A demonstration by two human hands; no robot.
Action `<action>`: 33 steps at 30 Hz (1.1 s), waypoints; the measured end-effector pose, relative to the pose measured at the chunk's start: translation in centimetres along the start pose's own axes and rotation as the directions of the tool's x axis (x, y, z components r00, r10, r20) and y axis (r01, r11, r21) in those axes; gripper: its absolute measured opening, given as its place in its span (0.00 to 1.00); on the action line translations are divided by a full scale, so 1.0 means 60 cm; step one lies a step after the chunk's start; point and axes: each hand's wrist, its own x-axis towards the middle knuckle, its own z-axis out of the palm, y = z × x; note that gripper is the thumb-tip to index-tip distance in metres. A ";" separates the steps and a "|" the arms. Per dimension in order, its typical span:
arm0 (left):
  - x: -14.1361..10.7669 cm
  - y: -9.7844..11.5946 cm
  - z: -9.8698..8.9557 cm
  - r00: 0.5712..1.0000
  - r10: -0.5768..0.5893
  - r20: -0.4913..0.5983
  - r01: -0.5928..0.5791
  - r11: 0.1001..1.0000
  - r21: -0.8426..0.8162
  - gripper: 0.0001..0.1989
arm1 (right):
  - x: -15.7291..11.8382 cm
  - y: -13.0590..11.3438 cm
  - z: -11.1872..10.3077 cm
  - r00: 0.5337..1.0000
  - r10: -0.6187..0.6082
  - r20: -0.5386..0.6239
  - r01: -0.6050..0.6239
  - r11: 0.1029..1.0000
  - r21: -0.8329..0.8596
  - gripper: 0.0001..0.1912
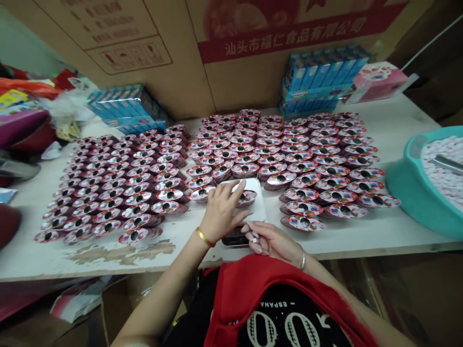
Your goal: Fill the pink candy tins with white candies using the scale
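A small red, white and pink oval-topped packet [249,197] with a dark hole in its top stands on a white scale [257,208]. My left hand [221,211] is over the scale's left side with its fingers spread. Its index finger and thumb are beside the packet; whether they touch it I cannot tell. Just right of the scale's dark front [235,240], my right hand [271,241] is curled, palm up, around a few small whitish candies [254,237]. Several rows of matching packets [271,168] stand around the scale, with another block of packets [115,183] to the left.
A teal basin [408,178] full of small pale candies [446,161], with a metal scoop [448,164], stands at the right. Blue boxes [126,108], more blue boxes [318,77] and a pink box [379,79] line the back before large cartons [246,72].
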 end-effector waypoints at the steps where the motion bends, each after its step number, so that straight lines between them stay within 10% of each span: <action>1: 0.006 -0.004 0.003 0.999 0.002 0.040 -0.003 1.000 0.027 0.26 | -0.005 -0.001 -0.003 1.000 -0.004 -0.010 0.004 1.000 -0.021 0.17; 10: -0.090 -0.088 -0.089 0.987 -0.081 0.136 0.090 0.994 -0.061 0.17 | -0.053 0.002 -0.027 0.993 -0.037 -0.108 0.020 0.989 -0.147 0.20; 15: -0.139 -0.127 -0.053 0.978 -0.155 0.136 0.152 0.988 0.030 0.17 | -0.047 0.000 -0.019 0.994 -0.001 -0.110 -0.016 0.988 -0.156 0.20; 23: -0.165 -0.150 -0.045 0.916 -0.279 -0.288 0.333 0.930 0.158 0.16 | -0.035 0.014 -0.023 0.994 -0.017 -0.104 -0.002 0.984 -0.176 0.19; 33: -0.219 -0.189 -0.086 0.941 -0.316 -0.124 0.339 0.866 0.367 0.05 | -0.027 0.010 -0.020 0.997 0.046 -0.061 -0.062 0.952 -0.299 0.24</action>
